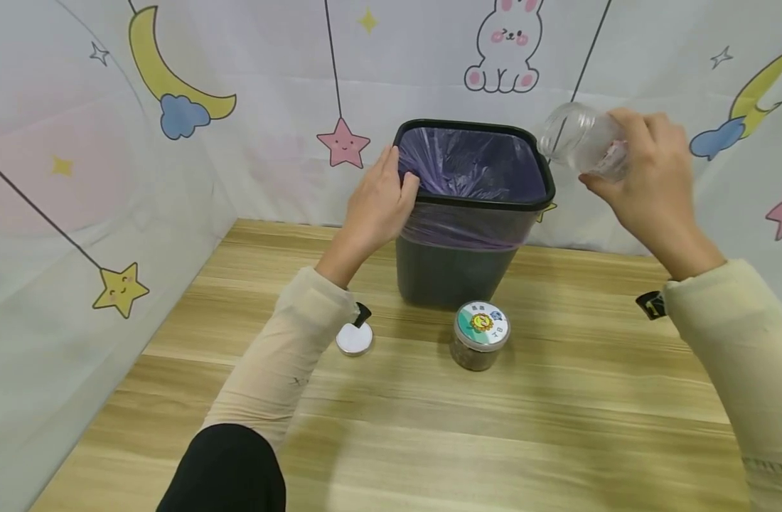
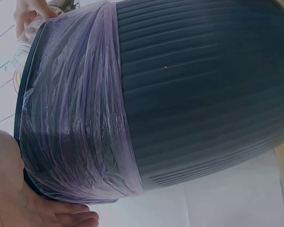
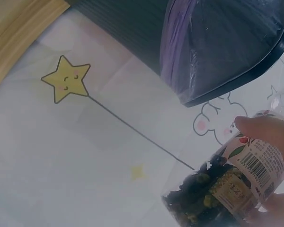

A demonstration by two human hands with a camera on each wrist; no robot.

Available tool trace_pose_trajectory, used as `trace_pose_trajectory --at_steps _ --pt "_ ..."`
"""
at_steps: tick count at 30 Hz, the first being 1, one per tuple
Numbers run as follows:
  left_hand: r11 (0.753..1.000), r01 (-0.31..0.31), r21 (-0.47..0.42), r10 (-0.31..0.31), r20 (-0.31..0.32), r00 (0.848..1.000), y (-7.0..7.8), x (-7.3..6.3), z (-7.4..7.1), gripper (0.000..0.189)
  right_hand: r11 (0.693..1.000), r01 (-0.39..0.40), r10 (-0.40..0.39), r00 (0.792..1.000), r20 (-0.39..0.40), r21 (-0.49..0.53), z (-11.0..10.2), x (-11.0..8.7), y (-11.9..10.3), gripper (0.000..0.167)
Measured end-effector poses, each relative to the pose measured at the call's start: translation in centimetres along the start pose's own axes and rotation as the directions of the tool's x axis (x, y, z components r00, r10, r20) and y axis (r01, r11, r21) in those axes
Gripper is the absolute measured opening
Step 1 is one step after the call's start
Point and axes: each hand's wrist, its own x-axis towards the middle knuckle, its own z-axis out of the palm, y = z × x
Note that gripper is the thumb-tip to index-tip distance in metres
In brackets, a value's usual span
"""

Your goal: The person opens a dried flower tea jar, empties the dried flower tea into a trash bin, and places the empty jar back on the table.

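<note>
A dark trash bin [image 1: 455, 274] with a black rim and a purple plastic liner [image 1: 455, 160] stands upright on the table. My left hand [image 1: 381, 195] grips the rim at its near left corner. Right of the bin, my right hand [image 1: 653, 167] holds a clear jar [image 1: 576, 139] tipped sideways, its mouth close to the rim's right side. Dark dried pieces with yellowish bits [image 3: 199, 191] lie in the jar's bottom end, as the right wrist view shows, beside a printed label [image 3: 258, 163]. The jar's far side is hidden by my fingers.
A short round jar [image 1: 474, 352] with a green-and-white lid and brownish contents stands in front of the bin. A small white lid [image 1: 354, 340] lies by my left sleeve. A printed cloth [image 1: 269, 57] hangs behind the wooden table [image 1: 493, 434]. A black rounded shape [image 1: 225, 469] shows lower left.
</note>
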Motion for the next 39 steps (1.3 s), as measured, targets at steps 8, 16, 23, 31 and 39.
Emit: trace_pose_trajectory --at_steps 8,16,23,31,39 --pt "1.0 -0.016 -0.005 0.016 -0.035 0.999 0.0 -0.1 0.1 0.063 0.994 0.087 -0.088 0.996 -0.016 -0.06 0.3 1.2 0.2 0.07" --pt "1.0 -0.02 -0.003 0.02 -0.05 0.999 0.0 -0.1 0.1 0.062 0.977 0.181 -0.183 0.983 -0.004 -0.115 0.5 1.6 0.4 0.07" --pt "1.0 -0.017 0.014 0.018 -0.052 0.998 0.0 -0.1 0.2 0.062 0.951 0.273 -0.282 0.958 -0.048 -0.146 0.7 1.8 0.4 0.063" --pt "0.999 -0.027 0.019 0.029 -0.057 0.998 -0.1 -0.1 0.4 0.062 0.939 0.288 -0.298 0.954 -0.027 -0.188 0.8 2.1 -0.1 0.064" --pt "0.999 -0.032 0.019 0.033 -0.063 0.997 -0.1 -0.1 0.3 0.062 0.929 0.316 -0.333 0.941 -0.061 -0.192 1.1 2.4 0.0 0.066"
